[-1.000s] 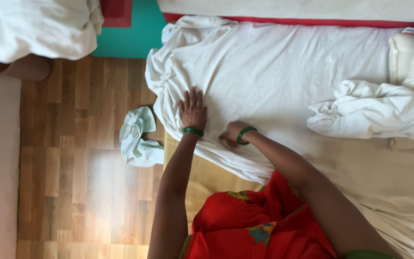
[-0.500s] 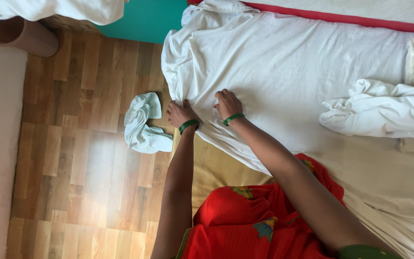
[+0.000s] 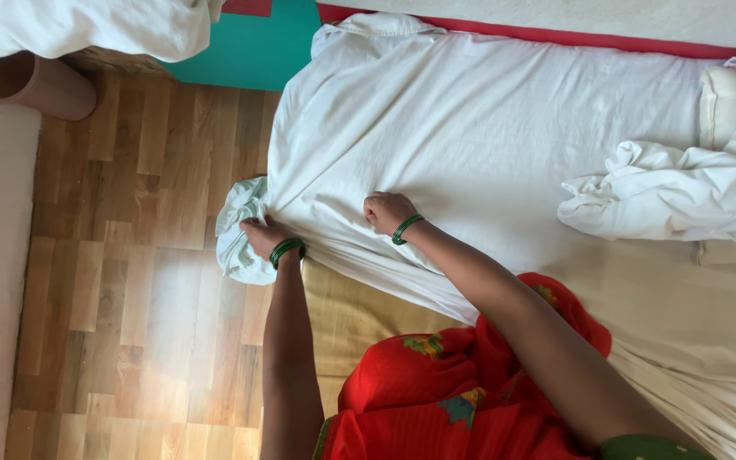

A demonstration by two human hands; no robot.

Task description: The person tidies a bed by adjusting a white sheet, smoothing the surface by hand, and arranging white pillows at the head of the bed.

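The white sheet [image 3: 487,128] lies spread over the bed [image 3: 359,311], and its corner now hangs further past the bed's edge than half a second ago. The left hand [image 3: 261,236] has slid off the bed's edge and clenches the sheet's corner, just over a crumpled cloth [image 3: 236,247] on the floor [image 3: 138,255]. The right hand [image 3: 387,210] is fisted in the sheet on the bed. The sheet looks smoother, so the pull is taking out slack.
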